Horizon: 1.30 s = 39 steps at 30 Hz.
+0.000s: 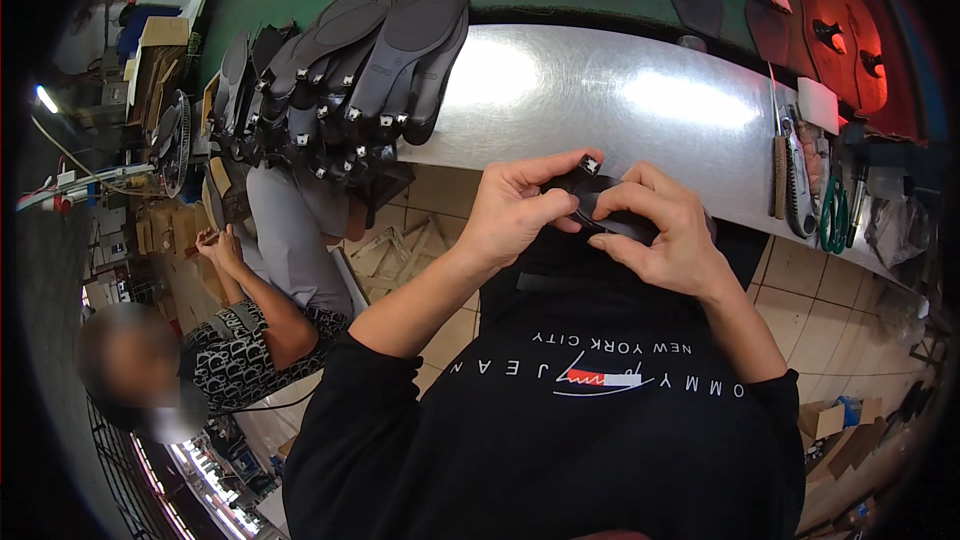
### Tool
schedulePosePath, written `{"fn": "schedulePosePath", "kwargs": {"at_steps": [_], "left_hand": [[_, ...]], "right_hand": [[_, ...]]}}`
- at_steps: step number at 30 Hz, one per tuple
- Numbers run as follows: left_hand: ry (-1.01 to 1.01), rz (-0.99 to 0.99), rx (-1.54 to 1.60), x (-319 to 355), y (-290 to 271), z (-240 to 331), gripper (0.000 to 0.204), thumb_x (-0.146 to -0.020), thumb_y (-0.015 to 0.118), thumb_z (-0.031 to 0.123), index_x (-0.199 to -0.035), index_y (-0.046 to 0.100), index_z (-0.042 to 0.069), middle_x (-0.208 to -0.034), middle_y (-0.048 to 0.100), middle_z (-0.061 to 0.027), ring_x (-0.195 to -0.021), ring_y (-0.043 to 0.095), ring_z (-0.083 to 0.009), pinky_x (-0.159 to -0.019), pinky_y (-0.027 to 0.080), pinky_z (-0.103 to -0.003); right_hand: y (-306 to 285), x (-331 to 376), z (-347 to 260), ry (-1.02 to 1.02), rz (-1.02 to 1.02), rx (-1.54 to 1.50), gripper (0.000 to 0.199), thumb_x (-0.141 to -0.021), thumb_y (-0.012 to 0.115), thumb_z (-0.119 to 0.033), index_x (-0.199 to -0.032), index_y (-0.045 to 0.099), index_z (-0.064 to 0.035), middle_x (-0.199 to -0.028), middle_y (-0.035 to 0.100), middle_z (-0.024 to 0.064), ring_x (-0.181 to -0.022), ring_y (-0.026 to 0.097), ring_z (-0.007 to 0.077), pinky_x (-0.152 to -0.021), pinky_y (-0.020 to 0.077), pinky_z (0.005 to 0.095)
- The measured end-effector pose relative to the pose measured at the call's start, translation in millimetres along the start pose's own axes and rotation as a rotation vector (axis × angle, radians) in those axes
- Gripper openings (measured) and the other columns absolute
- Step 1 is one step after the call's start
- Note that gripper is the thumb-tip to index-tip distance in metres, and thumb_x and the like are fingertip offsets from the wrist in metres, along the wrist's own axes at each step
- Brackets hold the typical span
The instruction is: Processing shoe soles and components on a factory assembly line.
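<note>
The person's left hand (525, 205) is pinching one end of a black shoe part (632, 226) between thumb and fingers, while the right hand (665, 225) is curling its fingers and thumb about the other end, so both are gripping the same piece. They are holding it up at the near edge of the metal bench (560, 80), around the middle of that edge. A small shiny tip (591, 165) is showing beside the left fingertips; the fingers are hiding much of the outline. The piece is looking light, likely stiff along its sole and heel and more yielding where it is curving thin. Its smooth surface is probably offering fair grip and seems likelier to be scuffing than breaking. The firm rims are looking like the best hold, thumbs pressing inside and fingers backing them outside, sparing the tip. Dark shoes (420, 20) are piling up at the bench's left end, and green-handled scissors (834, 212) are lying near its right end.
</note>
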<state>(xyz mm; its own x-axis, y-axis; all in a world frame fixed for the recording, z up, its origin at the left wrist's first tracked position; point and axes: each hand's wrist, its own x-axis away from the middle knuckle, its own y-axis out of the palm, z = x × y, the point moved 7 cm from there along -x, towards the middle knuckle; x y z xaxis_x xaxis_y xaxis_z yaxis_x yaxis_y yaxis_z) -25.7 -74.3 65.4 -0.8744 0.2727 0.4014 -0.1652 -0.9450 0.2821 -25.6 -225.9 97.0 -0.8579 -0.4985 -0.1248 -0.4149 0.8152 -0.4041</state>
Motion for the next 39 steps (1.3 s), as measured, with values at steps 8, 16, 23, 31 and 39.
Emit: {"fn": "schedulePosePath", "kwargs": {"at_steps": [8,16,23,31,39], "left_hand": [[-0.019,0.038,0.005,-1.4,0.5,-0.4,0.043,-0.078,0.052,-0.011,-0.119,0.062,-0.003,-0.121,0.062,-0.0128,-0.09,0.066,-0.013,-0.069,0.059,-0.022],[-0.275,-0.179,0.384,0.3,-0.1,-11.4,0.047,-0.085,0.047,-0.002,-0.132,0.05,-0.003,-0.128,0.057,-0.0173,-0.095,0.068,-0.0194,-0.061,0.06,-0.023],[-0.072,-0.012,0.038,-0.4,-9.6,-8.2,0.036,-0.096,0.045,0.017,-0.126,0.054,-0.001,-0.115,0.062,-0.0116,-0.076,0.063,-0.0092,-0.049,0.051,-0.018],[-0.162,0.005,-0.061,0.6,0.0,-21.9,0.03,-0.099,0.049,0.025,-0.099,0.066,0.002,-0.079,0.064,-0.0011,-0.068,0.055,-0.0024,-0.049,0.041,-0.016],[0.117,0.021,-0.343,-2.2,-5.4,-27.3,0.03,-0.099,0.05,0.023,-0.091,0.065,-0.001,-0.069,0.056,0.0011,-0.067,0.046,-0.0046,-0.06,0.04,-0.023]], "right_hand": [[2.1,6.4,6.6,0.0,0.126,0.043,0.021,-0.065,0.077,-0.011,-0.083,0.066,-0.0098,-0.078,0.055,0.006,-0.066,0.057,0.0212,-0.057,0.0441,0.0309],[0.0,17.6,-16.5,-0.332,0.288,0.242,0.027,-0.061,0.079,-0.014,-0.086,0.068,-0.0115,-0.078,0.056,0.0085,-0.063,0.056,0.0243,-0.055,0.0437,0.0332],[2.5,16.4,-14.3,-0.223,0.333,0.197,0.032,-0.072,0.076,-0.011,-0.101,0.063,-0.0064,-0.082,0.064,0.0097,-0.064,0.061,0.0252,-0.056,0.0459,0.0351],[4.5,14.5,-5.0,-0.083,0.299,0.18,0.021,-0.075,0.075,-0.01,-0.082,0.056,-0.006,-0.066,0.06,0.0071,-0.057,0.06,0.0252,-0.052,0.0438,0.0341],[10.6,15.9,-1.6,-0.049,0.331,0.131,0.019,-0.074,0.073,-0.006,-0.078,0.055,-0.0054,-0.062,0.058,0.0074,-0.053,0.058,0.0251,-0.049,0.043,0.0338]]}}
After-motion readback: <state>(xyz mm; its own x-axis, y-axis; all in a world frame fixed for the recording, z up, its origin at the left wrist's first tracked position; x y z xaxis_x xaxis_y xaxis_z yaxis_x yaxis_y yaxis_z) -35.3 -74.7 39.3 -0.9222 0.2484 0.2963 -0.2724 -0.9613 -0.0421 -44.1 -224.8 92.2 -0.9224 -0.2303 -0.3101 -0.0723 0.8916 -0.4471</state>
